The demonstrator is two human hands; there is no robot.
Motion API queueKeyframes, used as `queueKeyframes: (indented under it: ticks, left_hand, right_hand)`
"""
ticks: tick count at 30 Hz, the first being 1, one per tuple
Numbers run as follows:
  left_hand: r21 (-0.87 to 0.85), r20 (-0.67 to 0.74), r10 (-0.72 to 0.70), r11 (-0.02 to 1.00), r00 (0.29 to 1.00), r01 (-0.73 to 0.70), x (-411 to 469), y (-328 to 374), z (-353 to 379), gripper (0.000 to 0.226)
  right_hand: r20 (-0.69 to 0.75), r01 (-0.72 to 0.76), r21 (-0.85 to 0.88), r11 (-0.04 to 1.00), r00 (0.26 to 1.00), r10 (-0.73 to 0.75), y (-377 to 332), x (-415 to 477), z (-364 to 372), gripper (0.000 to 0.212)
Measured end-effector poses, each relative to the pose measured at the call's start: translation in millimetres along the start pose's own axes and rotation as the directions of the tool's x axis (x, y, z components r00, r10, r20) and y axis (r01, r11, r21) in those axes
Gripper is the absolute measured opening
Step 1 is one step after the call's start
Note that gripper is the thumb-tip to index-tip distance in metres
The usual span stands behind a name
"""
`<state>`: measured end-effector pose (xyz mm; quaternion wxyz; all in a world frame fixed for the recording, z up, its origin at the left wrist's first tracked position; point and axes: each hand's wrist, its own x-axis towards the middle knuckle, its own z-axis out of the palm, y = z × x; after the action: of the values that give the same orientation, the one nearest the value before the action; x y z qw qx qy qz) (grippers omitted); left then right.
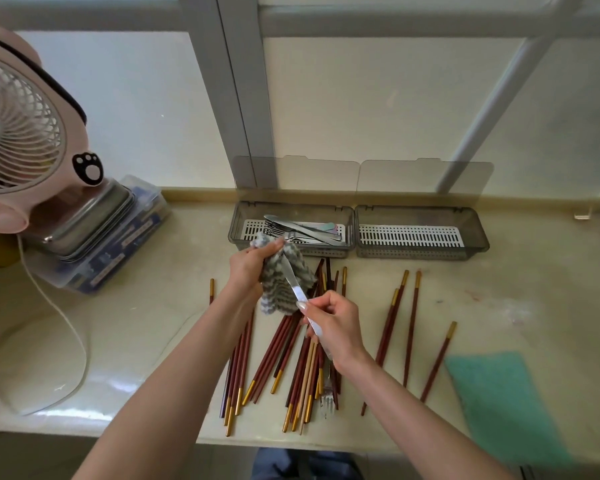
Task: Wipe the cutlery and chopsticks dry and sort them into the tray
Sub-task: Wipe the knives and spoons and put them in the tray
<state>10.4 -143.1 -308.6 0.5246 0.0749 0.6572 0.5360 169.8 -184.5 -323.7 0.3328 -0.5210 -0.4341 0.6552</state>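
nearest on the pale counter (146,334) lies a pile of chopsticks (284,355), dark red with gold ends, crossing one over another. a fork (327,401) lies at the near edge of this pile, its prongs toward the person. to the right a few loose chopsticks (411,327) lie apart from the pile, and further right a green cloth (499,407) lies flat near the counter edge.

above the pile the two hands meet. the right hand (336,329) has its fingers curled around the lower part of a silver utensil (294,287), with the thumb pressing on its handle. the utensil is tilted up to the left, in the air over the chopsticks. its upper end is hidden inside a grey and white striped cloth (281,292), so i cannot tell what kind of utensil it is. the left hand (252,266) grasps this cloth, the fingers closed around it and around the hidden end.

behind the hands two grey trays stand side by side, touching, with their clear lids open. the left tray (237,220) holds several pieces of silver cutlery (303,228), forks among them. the right tray (476,230) shows its white slotted floor.

far left, a pink fan (25,133) stands beside a metal box (84,216), which sits on a plastic box (118,258).
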Motion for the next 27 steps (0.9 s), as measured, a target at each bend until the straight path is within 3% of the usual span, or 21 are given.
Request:
queueKeyframes:
  ticks: [3, 5, 10, 15, 17, 19, 22, 24, 27]
  left_hand:
    - [-0.118, -0.069, -0.004, 0.993, 0.998, -0.004, 23, 18, -17, 0.036]
    - [-0.107, -0.065, 0.023, 0.994, 0.998, -0.03, 32, 27, -26, 0.031]
    - [0.005, 0.273, -0.022, 1.0, 0.962, 0.022, 6, -4, -14, 0.031]
    - [0.063, 0.383, 0.071, 0.993, 0.921, -0.103, -17, -21, 6, 0.023]
    - [0.032, 0.311, 0.101, 0.993, 0.945, -0.116, -17, -19, 4, 0.015]
    - [-0.007, 0.23, 0.105, 0.994, 0.968, -0.106, -12, -13, -2, 0.014]
    - [-0.08, 0.152, 0.083, 0.994, 0.985, -0.072, -6, -3, -9, 0.016]
    - [-0.112, 0.144, 0.058, 0.993, 0.988, -0.042, -8, 0, -8, 0.023]
    - [-0.137, 0.161, 0.047, 0.99, 0.986, -0.025, -11, -1, -5, 0.027]
  right_hand:
    - [0.013, -0.021, -0.021, 1.0, 1.0, 0.021, 7, -9, -10, 0.015]
    - [-0.019, -0.028, 0.013, 1.0, 0.999, 0.028, 5, -10, -18, 0.012]
    - [-0.096, 0.048, 0.134, 0.99, 0.995, -0.035, -19, 16, -12, 0.012]
    - [-0.102, 0.095, 0.08, 0.992, 0.991, -0.087, -29, 35, 9, 0.01]
    - [-0.03, 0.097, 0.045, 0.994, 0.995, -0.096, -26, 35, 11, 0.005]
    - [0.171, 0.041, 0.092, 0.995, 0.984, -0.056, -20, 34, 5, 0.023]
    - [0.529, -0.128, 0.219, 0.967, 0.849, -0.008, -9, 28, -10, 0.052]
    - [0.552, -0.156, 0.272, 0.949, 0.834, -0.021, -3, 24, -13, 0.054]
    - [0.448, -0.134, 0.323, 0.937, 0.894, -0.027, 1, 23, -6, 0.05]
